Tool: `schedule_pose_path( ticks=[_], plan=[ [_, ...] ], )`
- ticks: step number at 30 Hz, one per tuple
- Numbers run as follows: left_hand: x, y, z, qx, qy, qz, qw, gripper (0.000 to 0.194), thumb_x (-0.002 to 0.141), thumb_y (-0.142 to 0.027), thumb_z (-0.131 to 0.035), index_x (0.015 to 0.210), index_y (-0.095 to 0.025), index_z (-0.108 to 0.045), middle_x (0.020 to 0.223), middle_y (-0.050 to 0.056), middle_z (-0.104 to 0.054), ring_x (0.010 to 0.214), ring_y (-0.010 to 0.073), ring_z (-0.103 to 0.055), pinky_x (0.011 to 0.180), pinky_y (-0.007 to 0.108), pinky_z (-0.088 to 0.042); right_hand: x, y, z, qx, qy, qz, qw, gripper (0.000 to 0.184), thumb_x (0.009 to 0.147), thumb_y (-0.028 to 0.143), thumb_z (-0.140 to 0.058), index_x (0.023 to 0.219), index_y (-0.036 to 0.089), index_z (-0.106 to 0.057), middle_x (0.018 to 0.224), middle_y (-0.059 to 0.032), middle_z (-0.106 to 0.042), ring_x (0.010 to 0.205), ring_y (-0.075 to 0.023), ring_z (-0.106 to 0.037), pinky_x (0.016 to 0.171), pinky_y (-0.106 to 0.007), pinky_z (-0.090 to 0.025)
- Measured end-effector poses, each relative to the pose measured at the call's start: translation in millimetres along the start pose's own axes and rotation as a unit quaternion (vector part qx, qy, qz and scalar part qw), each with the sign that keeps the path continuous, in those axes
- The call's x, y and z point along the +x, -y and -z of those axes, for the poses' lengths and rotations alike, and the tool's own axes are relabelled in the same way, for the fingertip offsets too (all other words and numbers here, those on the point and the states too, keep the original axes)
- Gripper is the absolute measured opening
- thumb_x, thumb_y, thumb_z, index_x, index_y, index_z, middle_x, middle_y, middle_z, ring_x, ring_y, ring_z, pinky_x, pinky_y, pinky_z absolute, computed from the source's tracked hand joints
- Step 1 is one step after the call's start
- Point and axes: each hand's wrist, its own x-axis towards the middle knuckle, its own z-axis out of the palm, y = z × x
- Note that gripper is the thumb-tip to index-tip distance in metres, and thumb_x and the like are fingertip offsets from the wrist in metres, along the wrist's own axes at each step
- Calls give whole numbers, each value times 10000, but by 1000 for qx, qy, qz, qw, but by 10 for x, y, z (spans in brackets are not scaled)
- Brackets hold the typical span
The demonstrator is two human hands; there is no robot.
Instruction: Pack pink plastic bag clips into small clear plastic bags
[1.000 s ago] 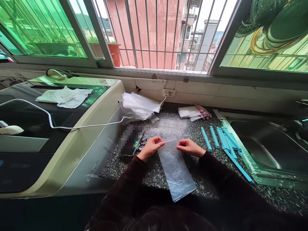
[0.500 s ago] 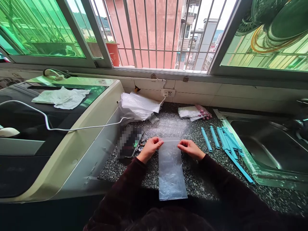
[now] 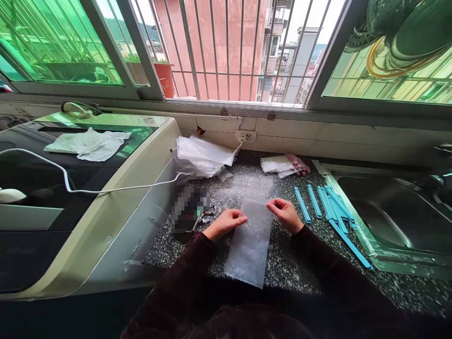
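Note:
A clear plastic zip bag [image 3: 251, 245] hangs tilted in front of me, its top edge up and to the right, its bottom over the counter's front edge. My right hand [image 3: 286, 214] pinches its upper right corner between thumb and fingers. My left hand [image 3: 226, 223] is closed with thumb and fingertips on the bag's left edge, a little below the top. The bag looks flat, with nothing visible inside. Light blue strips [image 3: 339, 212] lie on the counter to the right of my right hand. A pixelated dark object [image 3: 189, 209] is left of my left hand.
On the speckled counter [image 3: 254, 183], a stack of clear bags [image 3: 205, 153] lies at the back left and bags with pink pieces [image 3: 284, 165] at the back right. A sink [image 3: 391, 212] is on the right. A washing machine [image 3: 141, 188] with a white cable [image 3: 106, 190] stands left.
The bag has tilted, its top to the right and its bottom to the left. My left hand has slid down its left edge; my right hand has shifted slightly right and up.

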Motion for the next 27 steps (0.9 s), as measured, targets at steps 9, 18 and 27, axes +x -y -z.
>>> schedule_pose_path(
  ticks=[9,18,27],
  plan=[
    [-15,28,10,76,59,56,994,410,590,-515,-671,607,-114,-585,493,-50,-439,474,65,-353,465,214,-236,93,-31,211,49,-180,53,981,361,644,521,-639,631,171,-553,581,32,-497,546,-87,-413,550,-237,-369],
    [-5,-24,-6,53,88,61,993,474,580,-594,-651,593,-136,-526,498,-62,-411,446,60,-365,445,211,-270,82,-42,210,61,-120,42,990,356,639,500,-659,602,162,-555,540,51,-450,502,-68,-358,505,-223,-329],
    [269,-74,-113,18,66,51,996,481,574,-575,-681,688,-111,-626,482,-55,-444,434,57,-367,436,210,-245,15,-62,36,50,-64,20,996,404,612,548,-660,597,155,-564,563,23,-501,545,-92,-417,526,-235,-350]
  ],
)
